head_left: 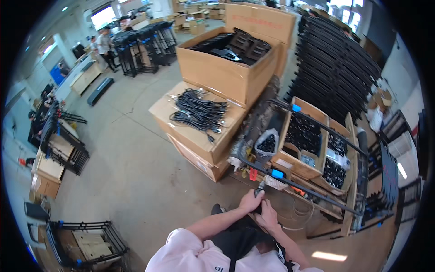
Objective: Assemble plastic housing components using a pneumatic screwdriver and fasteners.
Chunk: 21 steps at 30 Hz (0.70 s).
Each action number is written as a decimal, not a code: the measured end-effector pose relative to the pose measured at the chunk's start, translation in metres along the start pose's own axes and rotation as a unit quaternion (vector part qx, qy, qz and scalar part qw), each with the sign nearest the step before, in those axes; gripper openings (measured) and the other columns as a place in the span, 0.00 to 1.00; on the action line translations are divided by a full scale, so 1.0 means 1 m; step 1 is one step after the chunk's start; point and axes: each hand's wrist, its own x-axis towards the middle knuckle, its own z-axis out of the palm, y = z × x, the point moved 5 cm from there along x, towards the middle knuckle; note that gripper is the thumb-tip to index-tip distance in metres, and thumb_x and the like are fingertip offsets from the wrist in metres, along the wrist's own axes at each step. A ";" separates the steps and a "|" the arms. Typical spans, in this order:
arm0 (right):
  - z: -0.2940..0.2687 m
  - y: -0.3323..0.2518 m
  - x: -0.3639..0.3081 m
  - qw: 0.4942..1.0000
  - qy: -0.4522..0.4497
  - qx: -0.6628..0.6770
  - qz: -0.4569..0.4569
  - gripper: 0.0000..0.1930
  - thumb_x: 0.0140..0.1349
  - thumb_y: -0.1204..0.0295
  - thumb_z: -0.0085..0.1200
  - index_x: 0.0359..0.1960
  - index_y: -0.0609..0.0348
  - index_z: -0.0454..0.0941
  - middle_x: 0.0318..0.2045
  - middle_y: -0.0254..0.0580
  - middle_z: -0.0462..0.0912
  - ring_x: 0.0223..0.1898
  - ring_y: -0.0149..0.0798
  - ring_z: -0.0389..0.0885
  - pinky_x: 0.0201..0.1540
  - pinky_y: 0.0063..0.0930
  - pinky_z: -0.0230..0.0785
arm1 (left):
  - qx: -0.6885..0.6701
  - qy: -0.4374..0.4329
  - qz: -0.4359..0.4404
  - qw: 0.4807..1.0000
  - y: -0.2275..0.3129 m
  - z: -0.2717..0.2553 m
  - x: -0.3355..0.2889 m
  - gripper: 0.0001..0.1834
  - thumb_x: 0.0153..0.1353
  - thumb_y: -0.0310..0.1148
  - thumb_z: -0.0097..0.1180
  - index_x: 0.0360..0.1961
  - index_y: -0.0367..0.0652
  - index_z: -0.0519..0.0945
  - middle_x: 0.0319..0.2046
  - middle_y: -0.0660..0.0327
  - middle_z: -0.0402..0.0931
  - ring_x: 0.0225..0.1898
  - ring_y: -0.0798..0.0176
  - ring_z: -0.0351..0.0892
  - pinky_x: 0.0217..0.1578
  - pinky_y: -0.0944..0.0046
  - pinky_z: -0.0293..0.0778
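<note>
Left hand (250,201): is holding the dark tool (258,192) | Right hand (268,217): is bending its fingers just beside; I cannot tell its grip | Dark tool: is pointing away from the person, near the black frame bar (335,202)

On my feed, faint red print (257,21) that I can't read crosses the rear cardboard (260,34); dark letters (218,268) mark the pink shirt (174,256).

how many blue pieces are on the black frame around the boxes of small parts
2: one blue piece on the far side of the black frame, another blue piece on its near side, ahead of the right hand. More may be hidden.
</note>
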 end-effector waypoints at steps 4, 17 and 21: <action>0.000 0.000 -0.001 1.000 -0.008 -0.010 0.008 0.29 0.55 0.65 0.66 0.57 0.62 0.71 0.57 0.58 0.75 0.55 0.64 0.80 0.57 0.54 0.75 | 0.004 0.002 -0.001 1.000 0.002 -0.001 -0.004 0.35 0.69 0.65 0.53 0.48 0.36 0.78 0.46 0.34 0.83 0.53 0.31 0.82 0.53 0.40 0.76; -0.006 0.020 -0.025 0.998 -0.023 -0.016 0.056 0.35 0.53 0.64 0.69 0.62 0.62 0.69 0.54 0.59 0.79 0.55 0.64 0.81 0.58 0.52 0.76 | -0.016 -0.032 0.027 0.999 0.001 0.024 -0.017 0.34 0.71 0.63 0.51 0.48 0.36 0.78 0.40 0.39 0.85 0.48 0.33 0.85 0.50 0.40 0.77; -0.015 0.028 -0.025 0.997 0.010 -0.015 0.071 0.38 0.53 0.64 0.70 0.64 0.63 0.67 0.55 0.61 0.81 0.55 0.63 0.82 0.58 0.52 0.76 | -0.018 -0.026 0.042 0.999 0.009 0.032 -0.014 0.33 0.70 0.62 0.52 0.45 0.36 0.77 0.39 0.39 0.85 0.47 0.34 0.85 0.49 0.40 0.77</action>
